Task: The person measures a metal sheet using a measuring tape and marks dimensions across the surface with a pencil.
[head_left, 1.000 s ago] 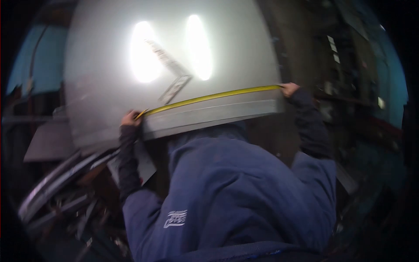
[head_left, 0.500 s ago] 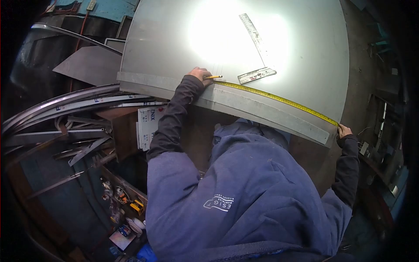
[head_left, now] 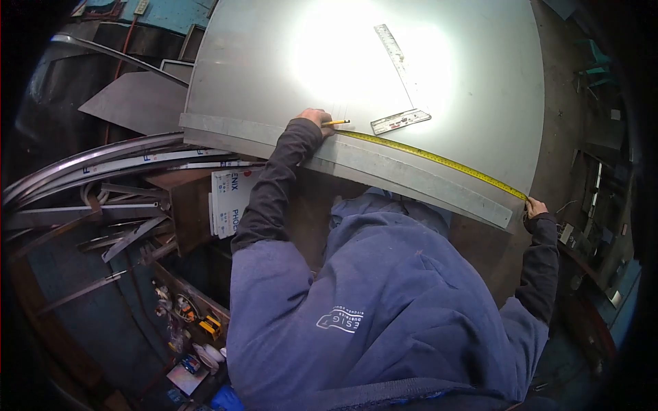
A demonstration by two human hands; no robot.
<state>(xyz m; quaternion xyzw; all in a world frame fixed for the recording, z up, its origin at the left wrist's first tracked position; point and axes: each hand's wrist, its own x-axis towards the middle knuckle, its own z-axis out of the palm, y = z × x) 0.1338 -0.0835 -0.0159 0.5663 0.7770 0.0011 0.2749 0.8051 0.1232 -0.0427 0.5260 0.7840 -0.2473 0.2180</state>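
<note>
Landmark: the broad flat grey metal sheet [head_left: 240, 75]. A long narrow yellow tape measure [head_left: 439, 159] lies drawn out along the sheet's near edge, just beyond a long flat grey metal strip [head_left: 233, 131] on that edge.

Left hand [head_left: 315, 117]: on the sheet near the middle of its near edge, pinching a slim yellow pencil [head_left: 337, 122] with a dark tip, fingers at the tape's left end. Whether they also press the tape is hidden. Right hand [head_left: 536, 207]: at the sheet's right edge, fingers closed on the tape's other end.

A worn L-shaped metal square [head_left: 401, 121] lies on the sheet beyond the tape, touched by neither hand.

Progress (judged): the tape is stretched, so the span looks set for reading. Faint thin lines [head_left: 335, 109] show on the sheet just past the left hand; a fresh mark at the tape cannot be made out.

Against half a second ago: hands, tape and pencil hold nearly the same places on the sheet; the whole view is shifted slightly.
</note>
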